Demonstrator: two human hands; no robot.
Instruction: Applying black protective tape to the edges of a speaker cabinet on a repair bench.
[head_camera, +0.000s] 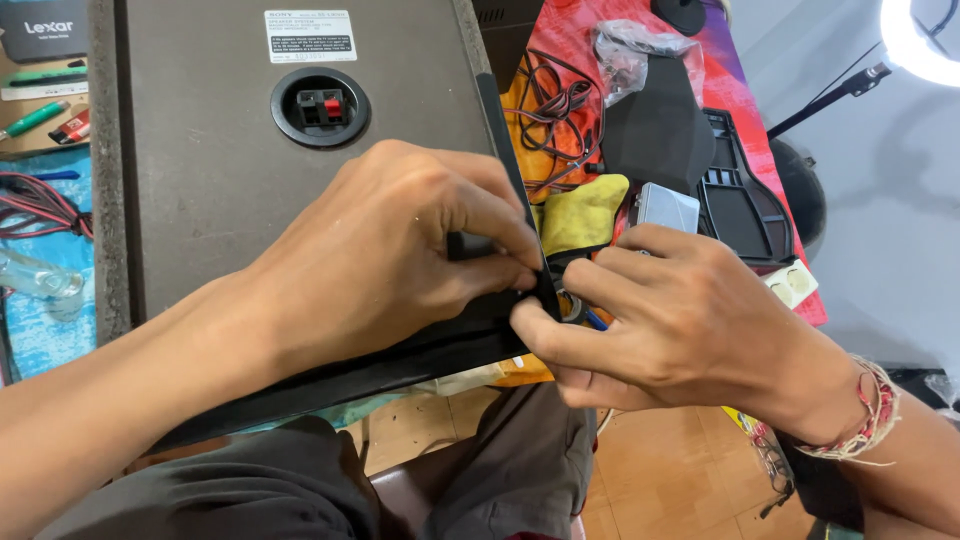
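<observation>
I see my left hand (400, 250) resting on the back panel of a dark speaker cabinet (220, 170), its fingers pinched tight on a black strip (515, 150) running along the cabinet's right edge. My right hand (670, 320) meets it at the corner, thumb and forefinger closed narrow on the same strip. The cabinet lies flat, its terminal socket (320, 106) facing up. A yellow cloth (585, 210) and tangled wires (550, 110) lie just beyond.

Bright, even light falls on my work, most of it from the ring lamp (918, 40) glowing blown-out white at upper right. Shadows under my hands stay soft. The view is sharp, with slight stretching toward the edges.
</observation>
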